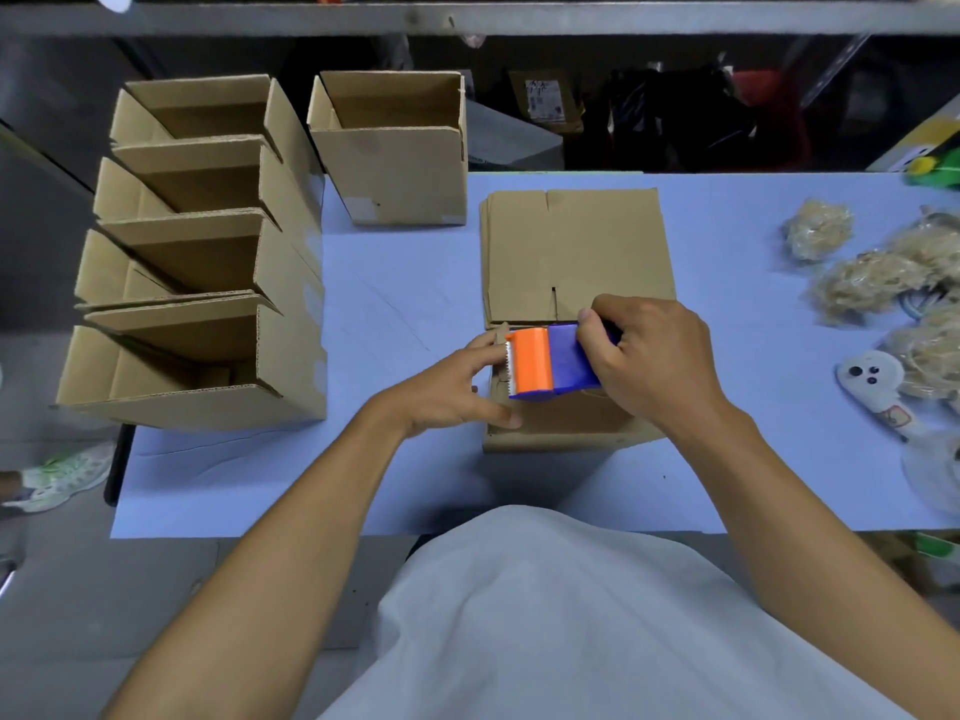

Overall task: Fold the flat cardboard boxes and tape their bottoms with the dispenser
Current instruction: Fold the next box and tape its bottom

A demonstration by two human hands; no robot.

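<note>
We hold the tape dispenser [550, 362] in our right hand [649, 363], fingers curled round its blue body, with the orange toothed end pointing left over the upturned bottom of the box [561, 423] in front of us; that, we judge, lets the tape start at the left edge. Our left hand [457, 389] steadies that edge: fingertips lie just beside the teeth, thumb along the box's near-left corner, fingers only loosely bent, gripping nothing. The flat boxes [576, 257] wait just behind, and finished boxes [192, 283] stand at the left of the table [395, 314].
</note>
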